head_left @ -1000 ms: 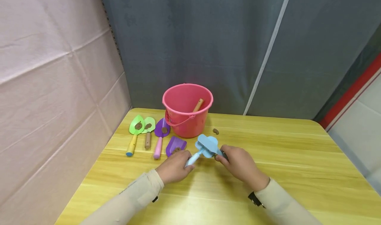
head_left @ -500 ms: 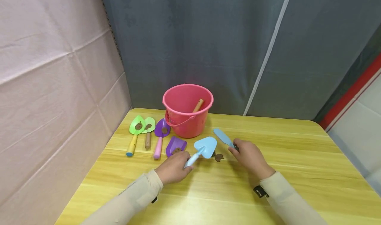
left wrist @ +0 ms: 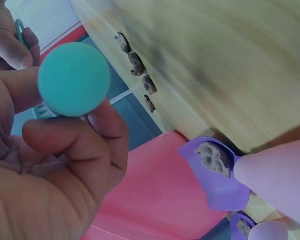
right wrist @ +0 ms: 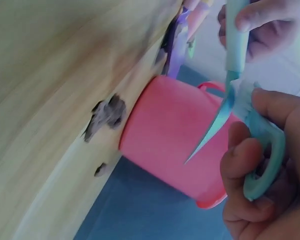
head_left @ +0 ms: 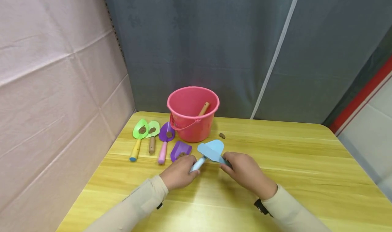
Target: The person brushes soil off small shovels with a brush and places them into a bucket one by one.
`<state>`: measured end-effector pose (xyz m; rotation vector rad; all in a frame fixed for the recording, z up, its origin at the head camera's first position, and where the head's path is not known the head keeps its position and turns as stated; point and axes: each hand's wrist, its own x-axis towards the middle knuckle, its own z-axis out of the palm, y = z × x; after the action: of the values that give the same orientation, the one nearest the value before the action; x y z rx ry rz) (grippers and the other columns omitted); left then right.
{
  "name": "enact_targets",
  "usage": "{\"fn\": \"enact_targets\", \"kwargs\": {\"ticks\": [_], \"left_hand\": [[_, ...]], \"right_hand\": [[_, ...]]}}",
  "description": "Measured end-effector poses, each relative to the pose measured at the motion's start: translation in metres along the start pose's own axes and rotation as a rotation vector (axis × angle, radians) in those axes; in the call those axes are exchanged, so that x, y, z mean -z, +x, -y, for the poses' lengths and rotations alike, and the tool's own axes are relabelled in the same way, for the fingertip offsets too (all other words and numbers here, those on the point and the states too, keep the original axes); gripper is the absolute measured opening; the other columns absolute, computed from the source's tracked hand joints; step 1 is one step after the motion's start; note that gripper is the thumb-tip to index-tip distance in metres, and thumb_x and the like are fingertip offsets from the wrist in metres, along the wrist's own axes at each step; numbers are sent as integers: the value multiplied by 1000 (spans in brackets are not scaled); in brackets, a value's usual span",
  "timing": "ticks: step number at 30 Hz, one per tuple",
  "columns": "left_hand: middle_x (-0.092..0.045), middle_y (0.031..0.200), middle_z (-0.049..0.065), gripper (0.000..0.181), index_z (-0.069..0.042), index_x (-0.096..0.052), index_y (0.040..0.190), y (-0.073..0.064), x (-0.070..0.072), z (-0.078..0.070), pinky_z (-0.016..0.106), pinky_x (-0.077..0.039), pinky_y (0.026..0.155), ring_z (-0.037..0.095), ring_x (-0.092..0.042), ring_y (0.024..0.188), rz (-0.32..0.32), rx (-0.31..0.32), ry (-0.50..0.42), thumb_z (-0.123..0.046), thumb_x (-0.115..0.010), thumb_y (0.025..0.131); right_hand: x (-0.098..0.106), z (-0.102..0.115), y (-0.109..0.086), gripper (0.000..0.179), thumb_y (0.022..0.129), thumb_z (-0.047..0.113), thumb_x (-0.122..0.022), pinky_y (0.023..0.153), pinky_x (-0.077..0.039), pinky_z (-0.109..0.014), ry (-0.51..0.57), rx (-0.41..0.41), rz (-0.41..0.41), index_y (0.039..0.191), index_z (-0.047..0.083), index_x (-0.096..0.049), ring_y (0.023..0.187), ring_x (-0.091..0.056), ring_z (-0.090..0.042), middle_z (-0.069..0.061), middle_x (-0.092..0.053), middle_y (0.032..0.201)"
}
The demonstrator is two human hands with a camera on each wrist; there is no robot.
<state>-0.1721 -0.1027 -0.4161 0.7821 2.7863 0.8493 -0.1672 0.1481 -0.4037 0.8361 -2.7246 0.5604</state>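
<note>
In the head view my left hand (head_left: 180,172) grips the handle of a light-blue toy shovel (head_left: 218,145), its blade raised over the table. The round end of that shovel's handle (left wrist: 74,79) fills the near part of the left wrist view. My right hand (head_left: 248,174) holds a blue toy brush (head_left: 211,153) by its looped handle (right wrist: 275,160), with the brush head laid across the shovel blade in the head view. Pale bristles show by the thumb in the right wrist view. Brown clay-like lumps (right wrist: 110,112) lie on the table below; the blade hides most of them from the head camera.
A pink bucket (head_left: 193,133) with a wooden handle (head_left: 204,108) sticking up inside stands behind the hands. To the left lie a purple scoop (head_left: 181,146), a purple shovel (head_left: 165,129), a pale-green one (head_left: 154,125) and a bright-green one (head_left: 139,126), all bearing brown lumps.
My right hand swung the brush away to the right of the shovel, then brought it back left over the blade. My left hand and the shovel stay almost in place, the blade tilting slightly.
</note>
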Motion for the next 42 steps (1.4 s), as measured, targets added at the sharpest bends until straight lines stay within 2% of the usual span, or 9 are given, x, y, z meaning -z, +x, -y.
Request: {"fn": "enact_targets", "kwargs": {"ticks": [8, 13, 18, 22, 26, 30, 32, 36, 42], "left_hand": [[-52, 80, -3, 15, -8, -57, 95, -1, -1, 4, 29, -44, 63, 13, -49, 71, -9, -10, -11, -17, -70, 93], [-53, 82, -4, 14, -8, -58, 95, -1, -2, 6, 29, -45, 66, 12, -50, 73, -10, -20, 0, -17, -69, 94], [-53, 83, -4, 15, -9, -58, 96, -2, -2, 5, 30, -45, 67, 13, -50, 73, -4, -18, 3, -17, -69, 94], [-53, 82, -3, 15, -9, -58, 96, -1, -1, 3, 30, -45, 66, 14, -50, 73, 7, 1, -9, -17, -70, 93], [-52, 82, -3, 15, -8, -57, 97, -1, 1, 2, 30, -44, 66, 15, -49, 74, 7, 11, -7, -17, -69, 93], [-52, 81, -3, 15, -9, -57, 96, 2, 2, 1, 31, -43, 67, 15, -48, 75, -2, 14, 2, -18, -69, 94], [-52, 81, -3, 14, -10, -57, 95, 3, 2, 0, 30, -43, 67, 15, -49, 75, -5, 11, 7, -18, -69, 94], [-52, 81, -3, 15, -9, -57, 96, 4, 2, -1, 30, -43, 67, 15, -49, 74, -7, 8, 13, -18, -69, 94], [-52, 81, -3, 15, -8, -57, 97, 1, 2, -1, 30, -43, 67, 15, -48, 73, -4, -1, 18, -17, -69, 94]], "right_hand": [[-7, -29, 3, 25, 88, 30, -76, 49, -31, -24, 26, -109, -10, 81, 16, -57, 53, -36, -5, 9, -40, 60], [-11, -49, 4, 20, 90, 21, -75, 48, -32, -26, 25, -179, -5, 83, 12, -58, 51, -37, -9, 6, -42, 60], [-11, -63, 4, 19, 91, 20, -73, 47, -32, -27, 12, -230, -5, 85, 9, -60, 49, -38, -10, 5, -45, 60], [-8, -58, 4, 18, 91, 20, -74, 47, -32, -27, 6, -202, -37, 85, 9, -61, 50, -38, -9, 6, -44, 60], [-2, -35, 5, 17, 90, 20, -75, 48, -33, -26, 11, -108, -60, 84, 11, -61, 53, -38, -8, 8, -43, 62], [0, -11, 4, 19, 88, 23, -77, 49, -34, -23, 8, -39, -28, 84, 15, -61, 55, -38, -5, 10, -43, 64], [-1, -4, 3, 19, 88, 23, -77, 49, -34, -23, 3, -35, -10, 84, 15, -60, 54, -39, -5, 11, -43, 64], [-4, -4, 2, 22, 88, 23, -77, 49, -33, -23, -11, -51, -14, 82, 16, -57, 54, -38, -6, 9, -40, 63], [-8, -26, 3, 21, 89, 21, -76, 49, -34, -25, 8, -94, -46, 82, 14, -57, 54, -38, -7, 7, -42, 63]]}}
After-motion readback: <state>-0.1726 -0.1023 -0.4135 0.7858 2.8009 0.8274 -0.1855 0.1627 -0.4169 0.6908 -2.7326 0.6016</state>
